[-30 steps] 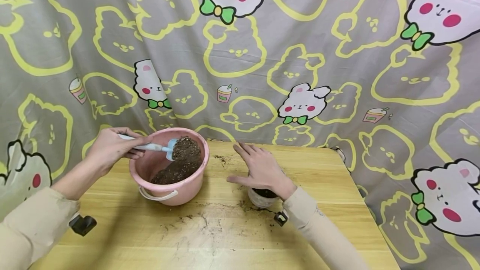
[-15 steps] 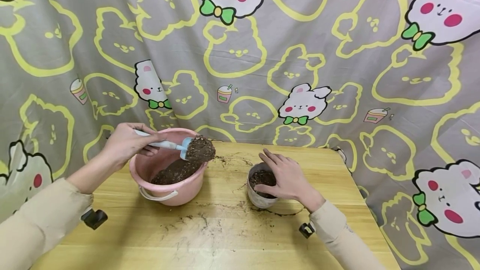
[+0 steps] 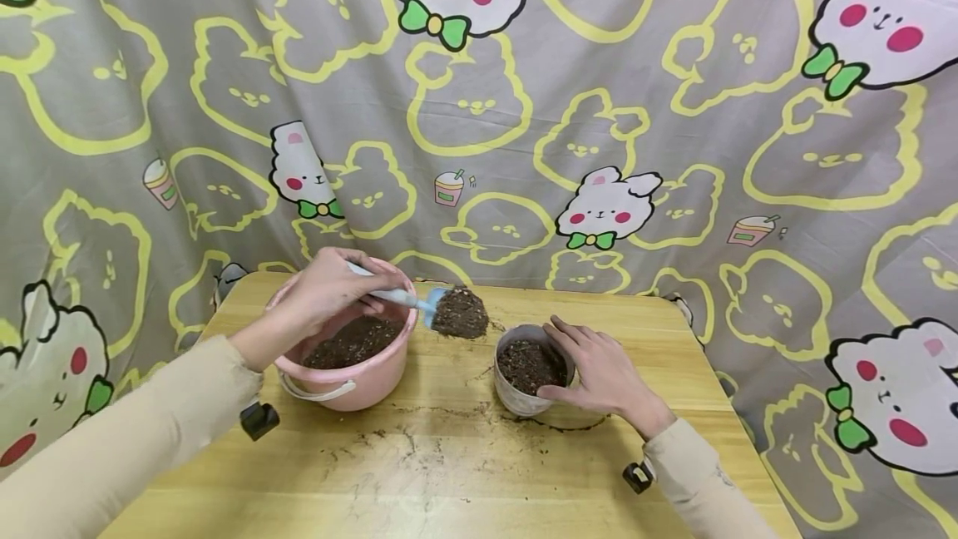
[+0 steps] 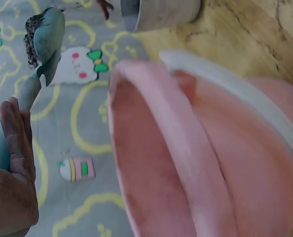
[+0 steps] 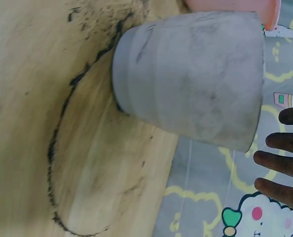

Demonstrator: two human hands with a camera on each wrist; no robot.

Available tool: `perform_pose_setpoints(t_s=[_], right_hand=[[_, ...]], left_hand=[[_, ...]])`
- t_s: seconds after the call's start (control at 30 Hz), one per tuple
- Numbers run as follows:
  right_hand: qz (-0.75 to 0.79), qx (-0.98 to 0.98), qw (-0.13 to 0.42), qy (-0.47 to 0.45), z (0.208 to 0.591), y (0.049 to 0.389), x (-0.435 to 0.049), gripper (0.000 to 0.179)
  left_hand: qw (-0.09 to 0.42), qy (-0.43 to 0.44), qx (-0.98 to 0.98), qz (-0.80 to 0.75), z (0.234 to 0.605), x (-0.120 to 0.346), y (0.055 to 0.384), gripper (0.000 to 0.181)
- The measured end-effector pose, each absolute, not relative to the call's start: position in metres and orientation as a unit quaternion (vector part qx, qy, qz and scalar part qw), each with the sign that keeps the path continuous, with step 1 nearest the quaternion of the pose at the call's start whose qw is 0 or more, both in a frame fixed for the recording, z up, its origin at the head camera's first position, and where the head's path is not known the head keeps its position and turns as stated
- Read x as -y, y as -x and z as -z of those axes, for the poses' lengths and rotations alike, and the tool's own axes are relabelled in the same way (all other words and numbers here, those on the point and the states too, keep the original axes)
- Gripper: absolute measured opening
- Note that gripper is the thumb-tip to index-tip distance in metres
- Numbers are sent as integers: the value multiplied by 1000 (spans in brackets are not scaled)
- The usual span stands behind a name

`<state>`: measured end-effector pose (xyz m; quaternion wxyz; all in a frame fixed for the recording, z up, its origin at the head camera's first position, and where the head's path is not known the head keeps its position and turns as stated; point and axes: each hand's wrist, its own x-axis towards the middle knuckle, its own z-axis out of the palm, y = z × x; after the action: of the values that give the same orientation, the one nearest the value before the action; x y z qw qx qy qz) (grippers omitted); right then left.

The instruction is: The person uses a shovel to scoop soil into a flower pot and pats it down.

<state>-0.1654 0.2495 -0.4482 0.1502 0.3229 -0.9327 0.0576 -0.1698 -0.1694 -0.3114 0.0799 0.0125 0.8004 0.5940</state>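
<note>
My left hand (image 3: 340,285) grips the pale blue handle of a small trowel (image 3: 404,298), its blade heaped with dark soil (image 3: 460,313). The loaded blade hangs past the right rim of a pink bucket (image 3: 352,389), between it and a grey-white pot (image 3: 524,400). The left wrist view shows the trowel (image 4: 49,39) tilted beyond the bucket rim (image 4: 161,103). Dark soil nearly fills the pot. My right hand (image 3: 599,368) spreads its fingers at the pot's right rim. In the right wrist view, the straight fingers (image 5: 279,163) lie beside the rim of the pot (image 5: 196,79).
More soil (image 3: 355,343) lies inside the bucket, whose white handle (image 3: 318,392) hangs down in front. Crumbs of soil are scattered over the wooden table (image 3: 449,472), and a curved soil line lies by the pot. A patterned curtain (image 3: 486,106) hangs behind the table.
The left hand has carried the loaded trowel rightward, out over the bucket's rim toward the pot. My right hand has moved right from above the pot to its right rim, uncovering the pot.
</note>
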Motion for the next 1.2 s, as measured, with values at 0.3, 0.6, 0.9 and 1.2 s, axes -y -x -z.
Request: perform_pose_setpoints(t_s=[0.3,0.6,0.9,1.2], right_hand=[[-54,940,136,-307,461,165,-264,103],[-57,947,121,-292,469,168,-271,104],[-54,952,111,-279,472,170,-272,104],[-62,951,110,-282,473,172,-270,104]], left_hand=[[136,21,-787,-601,327,121,191,33],[127,-11,-822,-555,344,87,203,23],[138,-44,-832,-536,355,63,210,17],[122,-83,-865,-479,358,53,207,17]])
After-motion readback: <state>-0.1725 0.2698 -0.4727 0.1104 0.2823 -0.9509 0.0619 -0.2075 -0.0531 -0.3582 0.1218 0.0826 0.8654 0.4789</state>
